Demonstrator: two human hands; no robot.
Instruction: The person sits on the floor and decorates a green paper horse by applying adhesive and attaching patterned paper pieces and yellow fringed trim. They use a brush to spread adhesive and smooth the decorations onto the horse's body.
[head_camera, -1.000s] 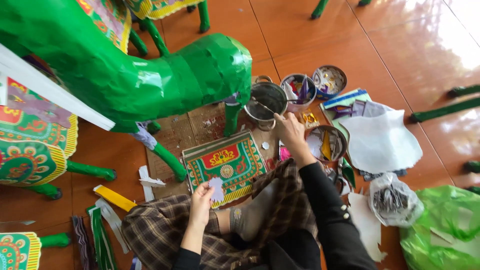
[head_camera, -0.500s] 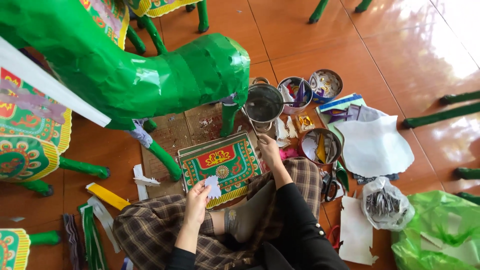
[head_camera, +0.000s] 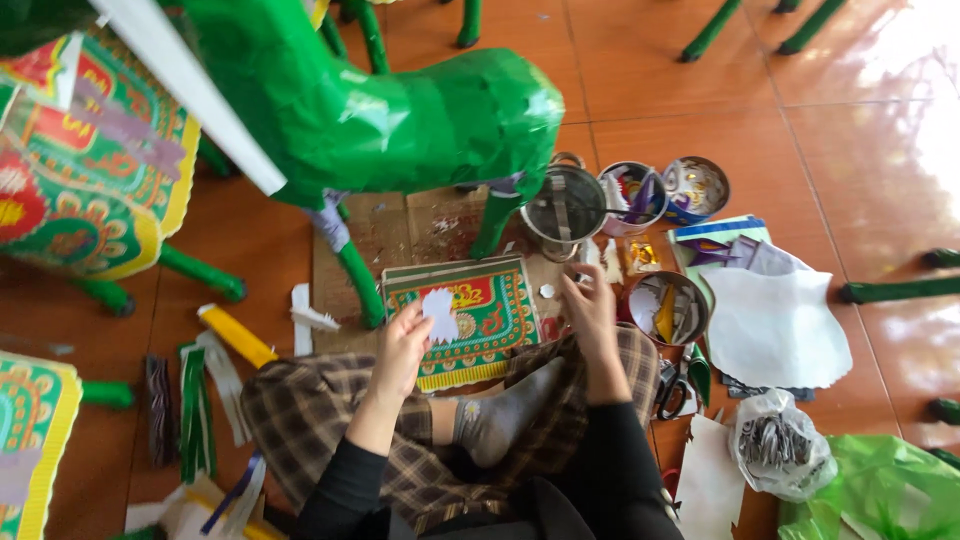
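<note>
I sit cross-legged on the floor in plaid trousers. My left hand (head_camera: 402, 348) pinches a small white jagged paper cutout (head_camera: 439, 314) above a decorated red-and-green patterned sheet (head_camera: 490, 322) lying on cardboard (head_camera: 385, 235). My right hand (head_camera: 588, 306) hovers at the sheet's right edge with fingers loosely curled, close to a tiny white piece (head_camera: 546, 291); whether it holds anything I cannot tell. A big green paper horse figure (head_camera: 400, 110) stands just beyond the sheet.
A metal pot (head_camera: 563, 208) and several tins (head_camera: 633, 191) with paper scraps stand to the right, beside white paper (head_camera: 775, 325), scissors (head_camera: 670, 388) and plastic bags (head_camera: 785, 445). Paper strips (head_camera: 200, 400) lie at left. More decorated green figures (head_camera: 95, 185) stand left.
My right hand has drawn back from the tins at the right to the patterned sheet's edge. The left hand has lifted the white cutout slightly over the sheet.
</note>
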